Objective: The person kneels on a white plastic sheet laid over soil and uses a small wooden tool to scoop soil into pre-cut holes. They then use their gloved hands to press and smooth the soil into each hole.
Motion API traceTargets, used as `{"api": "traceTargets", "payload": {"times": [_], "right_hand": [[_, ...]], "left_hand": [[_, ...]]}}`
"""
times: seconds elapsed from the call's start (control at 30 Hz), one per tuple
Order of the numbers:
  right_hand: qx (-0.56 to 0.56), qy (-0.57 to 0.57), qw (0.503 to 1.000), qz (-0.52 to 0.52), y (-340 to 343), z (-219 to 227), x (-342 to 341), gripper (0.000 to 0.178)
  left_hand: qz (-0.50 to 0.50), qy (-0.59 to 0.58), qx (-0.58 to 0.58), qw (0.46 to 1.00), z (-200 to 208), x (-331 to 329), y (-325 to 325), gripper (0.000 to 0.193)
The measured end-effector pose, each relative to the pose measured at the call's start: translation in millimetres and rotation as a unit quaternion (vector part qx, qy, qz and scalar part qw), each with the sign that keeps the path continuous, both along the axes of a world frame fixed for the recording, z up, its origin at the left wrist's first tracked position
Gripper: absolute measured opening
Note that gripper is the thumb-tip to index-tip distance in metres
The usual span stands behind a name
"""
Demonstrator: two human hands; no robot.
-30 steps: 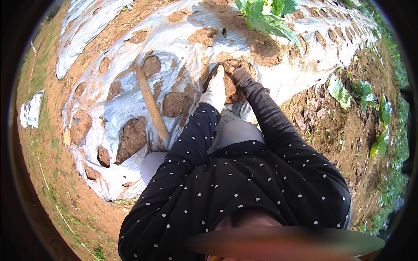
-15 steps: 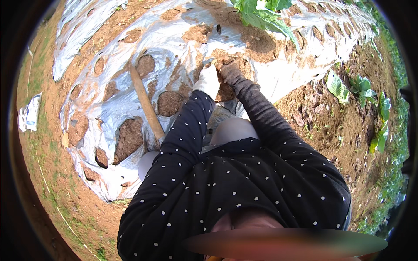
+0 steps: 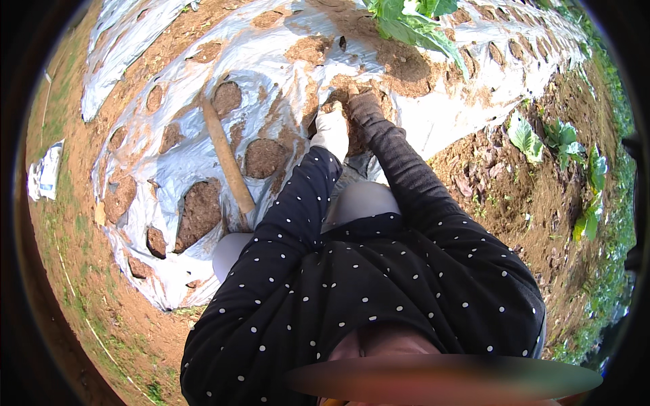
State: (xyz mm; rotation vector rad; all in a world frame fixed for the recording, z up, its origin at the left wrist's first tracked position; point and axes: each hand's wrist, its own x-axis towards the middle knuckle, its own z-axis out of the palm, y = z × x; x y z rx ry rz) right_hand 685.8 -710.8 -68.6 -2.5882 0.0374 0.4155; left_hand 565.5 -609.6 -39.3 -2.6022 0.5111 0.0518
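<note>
Both my gloved hands are down at a patch of bare brown soil (image 3: 357, 140) in an opening of the silvery plastic sheet (image 3: 433, 111). My left hand (image 3: 332, 130), in a pale glove with soil-stained fingertips, presses at the left part of the opening. Close beside it on the right, my right hand (image 3: 365, 107) wears a dark brown, dirty glove and touches the soil at the far part. The fingers of both are mostly hidden by soil and by the hands themselves, so whether they hold anything does not show.
A long wooden handle (image 3: 227, 159) lies on the sheet to the left, among several soil-filled holes. A leafy green plant (image 3: 416, 30) stands at the far side. Smaller plants (image 3: 525, 137) grow in bare ground at right. A white bag (image 3: 49, 169) lies far left.
My left hand has shifted slightly right and nearer to me. My right hand has moved a little to the right, its fingers less bunched against the left hand.
</note>
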Motion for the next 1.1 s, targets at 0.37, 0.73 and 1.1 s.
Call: {"api": "traceTargets", "payload": {"times": [0.37,0.73,1.1], "right_hand": [[-0.228,0.001,0.855,0.465,10,27,9,0.029],[0.114,0.172,0.922,0.328,5,-54,51,0.035],[0.104,0.17,0.909,0.366,6,-44,35,0.045]], "left_hand": [[0.234,0.072,-0.52,0.818,18,-33,37,0.039],[0.35,0.132,-0.92,-0.119,-41,-11,26,0.035],[0.363,0.106,-0.925,-0.029,-35,3,17,0.033]]}}
